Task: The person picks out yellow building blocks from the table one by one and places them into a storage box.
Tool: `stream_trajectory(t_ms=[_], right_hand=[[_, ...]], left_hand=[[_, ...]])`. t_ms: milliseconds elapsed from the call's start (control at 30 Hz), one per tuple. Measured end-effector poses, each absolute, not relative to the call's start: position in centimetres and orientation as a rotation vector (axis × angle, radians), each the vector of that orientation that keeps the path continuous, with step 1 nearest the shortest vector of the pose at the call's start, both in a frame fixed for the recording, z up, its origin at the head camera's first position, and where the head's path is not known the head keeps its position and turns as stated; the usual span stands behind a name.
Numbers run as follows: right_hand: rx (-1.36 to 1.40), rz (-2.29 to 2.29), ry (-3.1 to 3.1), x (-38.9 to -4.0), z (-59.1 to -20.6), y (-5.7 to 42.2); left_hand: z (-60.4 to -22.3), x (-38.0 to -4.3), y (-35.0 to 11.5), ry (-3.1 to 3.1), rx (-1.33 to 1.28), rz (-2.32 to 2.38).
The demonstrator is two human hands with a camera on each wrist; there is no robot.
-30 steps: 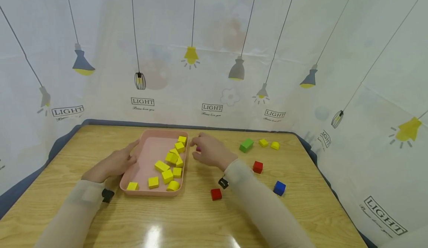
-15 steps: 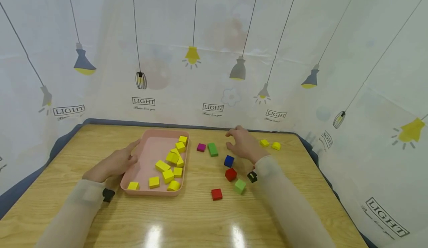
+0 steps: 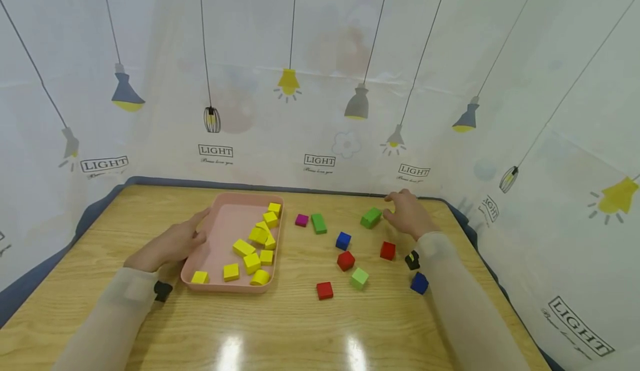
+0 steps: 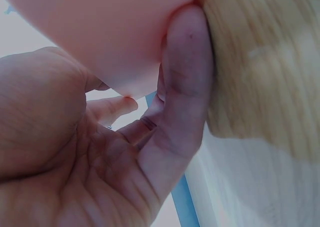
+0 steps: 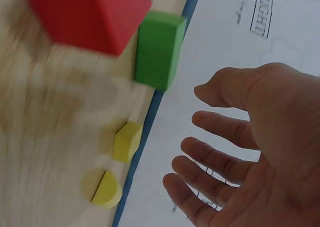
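My left hand holds the left side of a pink tray. In the left wrist view the thumb lies at the tray's rim and the fingers bend under its outer wall. Yellow blocks of several shapes lie in the tray, mostly along its right side. Over the back right of the table my right hand holds nothing, fingers apart. A green block is just left of its fingertips. The right wrist view shows a yellow block and a yellow half-round block, both hidden in the head view.
Right of the tray lie a magenta block, another green block, a blue cube, a light green cube and red blocks. A second blue cube lies beside the right forearm. A printed curtain hangs behind the table.
My right hand has moved from beside the tray rightward across the table, uncovering the magenta, green and blue blocks and covering the two yellow ones. The left hand and tray stay in place.
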State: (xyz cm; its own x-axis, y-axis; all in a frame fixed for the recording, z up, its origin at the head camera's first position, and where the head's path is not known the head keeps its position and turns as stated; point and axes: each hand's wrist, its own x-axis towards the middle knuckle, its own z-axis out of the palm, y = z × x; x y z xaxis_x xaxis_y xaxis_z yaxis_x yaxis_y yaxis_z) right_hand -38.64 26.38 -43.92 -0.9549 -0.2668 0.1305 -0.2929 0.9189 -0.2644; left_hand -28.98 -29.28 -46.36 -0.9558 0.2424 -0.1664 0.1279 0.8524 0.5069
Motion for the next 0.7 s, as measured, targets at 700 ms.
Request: stream_trajectory(t_ms=[700], right_hand=[[0.264, 0.424, -3.192, -39.1, -45.8, 30.4]], left_hand=[[-46.3, -28.9, -29.4, 2.812, 0.301, 0.781]])
